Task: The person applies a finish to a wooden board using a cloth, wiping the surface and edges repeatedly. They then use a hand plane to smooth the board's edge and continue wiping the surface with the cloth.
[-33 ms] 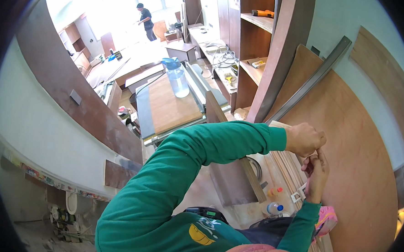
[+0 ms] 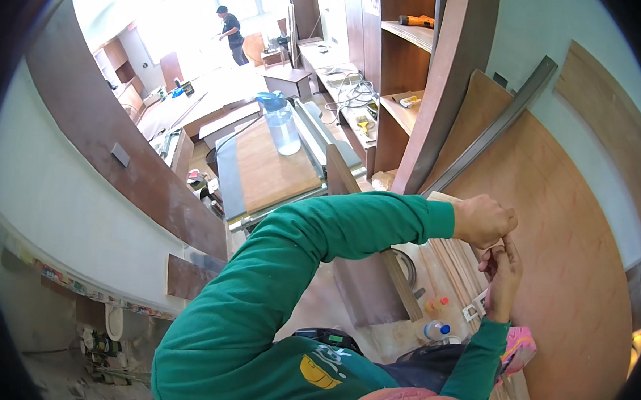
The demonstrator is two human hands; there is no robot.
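Note:
My left hand, at the end of a green sleeve, reaches across to the right with its fingers curled closed. Just below it, my right hand is raised with fingers and thumb pressed together. The fingertips of both hands meet; whatever lies between them is too small or hidden to make out. Behind the hands leans a large curved-looking plywood sheet. Beneath them lie long wooden strips and a white frame-like piece. A pink bag is beside my right forearm.
A blue-lidded water jug stands on a board-topped work table. A metal bar leans on the plywood. Left of it rises an open shelf unit. Below are a blue-capped bottle and a dark panel. Another person stands far back.

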